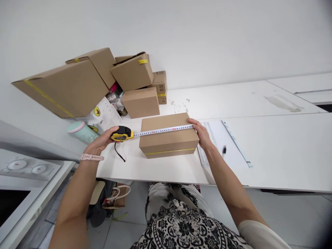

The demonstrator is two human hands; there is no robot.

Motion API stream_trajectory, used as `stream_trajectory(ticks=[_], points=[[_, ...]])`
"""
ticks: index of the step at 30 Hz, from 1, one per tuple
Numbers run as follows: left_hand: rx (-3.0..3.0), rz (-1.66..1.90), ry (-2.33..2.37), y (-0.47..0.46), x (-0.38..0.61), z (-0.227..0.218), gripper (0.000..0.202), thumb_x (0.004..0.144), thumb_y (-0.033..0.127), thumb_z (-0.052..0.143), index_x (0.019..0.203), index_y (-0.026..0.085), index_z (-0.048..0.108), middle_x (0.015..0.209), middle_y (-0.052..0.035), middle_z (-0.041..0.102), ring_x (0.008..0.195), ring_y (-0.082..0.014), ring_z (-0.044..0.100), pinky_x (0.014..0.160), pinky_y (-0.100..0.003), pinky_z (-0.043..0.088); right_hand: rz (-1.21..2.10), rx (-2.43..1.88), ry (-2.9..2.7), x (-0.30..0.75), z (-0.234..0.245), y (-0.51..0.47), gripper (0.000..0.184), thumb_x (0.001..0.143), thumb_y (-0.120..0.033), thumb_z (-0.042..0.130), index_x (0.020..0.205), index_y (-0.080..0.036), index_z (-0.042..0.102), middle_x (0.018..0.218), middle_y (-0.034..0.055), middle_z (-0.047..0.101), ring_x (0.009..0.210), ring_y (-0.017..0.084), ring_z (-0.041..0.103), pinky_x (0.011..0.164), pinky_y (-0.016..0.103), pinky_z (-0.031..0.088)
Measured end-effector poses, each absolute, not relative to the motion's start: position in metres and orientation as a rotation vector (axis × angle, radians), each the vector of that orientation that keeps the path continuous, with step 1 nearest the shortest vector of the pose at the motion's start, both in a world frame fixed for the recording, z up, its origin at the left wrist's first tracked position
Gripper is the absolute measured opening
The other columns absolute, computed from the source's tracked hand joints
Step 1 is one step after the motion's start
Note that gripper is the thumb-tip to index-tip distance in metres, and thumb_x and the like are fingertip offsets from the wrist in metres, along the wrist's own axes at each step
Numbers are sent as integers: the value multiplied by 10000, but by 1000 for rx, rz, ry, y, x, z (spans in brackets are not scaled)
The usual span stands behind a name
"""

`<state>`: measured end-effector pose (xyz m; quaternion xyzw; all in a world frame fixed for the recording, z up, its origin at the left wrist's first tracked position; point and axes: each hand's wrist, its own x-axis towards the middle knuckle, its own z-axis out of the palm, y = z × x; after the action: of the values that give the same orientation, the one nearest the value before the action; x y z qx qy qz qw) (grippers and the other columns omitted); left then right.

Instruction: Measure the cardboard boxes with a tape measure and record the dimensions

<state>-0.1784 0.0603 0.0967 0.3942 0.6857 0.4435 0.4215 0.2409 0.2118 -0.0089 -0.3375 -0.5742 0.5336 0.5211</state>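
Note:
My left hand [105, 137] is closed around a yellow and black tape measure [122, 134], just left of a brown cardboard box [166, 142]. From the case, the white blade [163, 130] runs out across the top of the box to its right edge. There my right hand [201, 133] pinches the blade's end, fingers resting against the box's right top edge. The box is closed, with a yellow strip along its front side. A black wrist strap [119, 153] hangs from the tape measure onto the table.
Several cardboard boxes [140, 103] are stacked at the back left. A mint bottle [82, 131] lies beside my left wrist. Right of the box are printed sheets [207, 145], a clipboard [234, 148] and a small black object [224, 149]. The white table [280, 148] extends right.

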Motion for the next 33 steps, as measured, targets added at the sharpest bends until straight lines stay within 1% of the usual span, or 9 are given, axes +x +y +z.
stream_trajectory(ticks=[7,10,14,23,25,28,30,32,33], points=[[952,1150,1737,60,-177,96,479,641,599,786,859,174,745,808,-71,777,752,-253,716,573,-314,595,1315,-976,-1230,233,-5,216,387,732,-326,576,1075,-248,738,1264,27,707,1220,296,582,1044,436,469],[939,1166,1737,60,-177,94,510,612,607,803,863,168,736,805,-65,773,747,-242,709,572,-309,597,1319,-979,-1187,232,-4,216,375,704,-305,589,1039,-245,745,1215,28,721,1164,286,601,998,419,485],[924,1171,1741,58,-175,95,520,610,600,805,877,160,736,807,-78,777,764,-257,717,586,-325,605,1296,-979,-1218,232,-6,217,385,712,-329,584,1055,-246,740,1240,30,712,1158,287,603,968,415,500],[941,1208,1766,56,-166,102,490,615,584,797,861,164,742,798,-80,775,759,-275,724,566,-335,594,1297,-983,-1208,233,-6,218,367,731,-367,636,1066,-247,726,1253,46,704,1193,279,600,1029,442,483],[970,1210,1762,49,-160,107,481,628,584,794,867,168,756,844,-89,785,818,-298,732,591,-337,594,1242,-1015,-1211,238,-3,219,372,737,-405,681,1069,-241,723,1176,59,723,1135,268,623,1031,453,479],[1025,1171,1720,29,-141,118,505,631,571,813,940,173,785,982,-115,795,925,-337,726,682,-360,605,1173,-1032,-1221,251,14,224,332,766,-453,694,995,-219,744,973,63,741,942,242,657,970,465,509],[1044,1103,1625,11,-118,122,574,630,554,828,1078,198,779,1109,-129,778,971,-353,715,728,-383,608,1108,-992,-1233,259,33,229,297,794,-440,679,967,-213,759,889,56,732,854,222,651,928,454,526],[1019,960,1435,-7,-86,119,673,638,551,831,1230,248,729,1237,-130,734,998,-353,702,720,-397,607,1027,-942,-1265,262,55,236,265,819,-403,667,975,-213,767,881,53,730,851,213,649,917,437,528],[994,875,1319,-16,-67,114,708,644,551,831,1275,257,703,1252,-135,721,993,-343,700,726,-399,602,1003,-919,-1296,261,64,241,250,830,-382,661,977,-211,768,889,54,732,866,214,650,921,432,524]])
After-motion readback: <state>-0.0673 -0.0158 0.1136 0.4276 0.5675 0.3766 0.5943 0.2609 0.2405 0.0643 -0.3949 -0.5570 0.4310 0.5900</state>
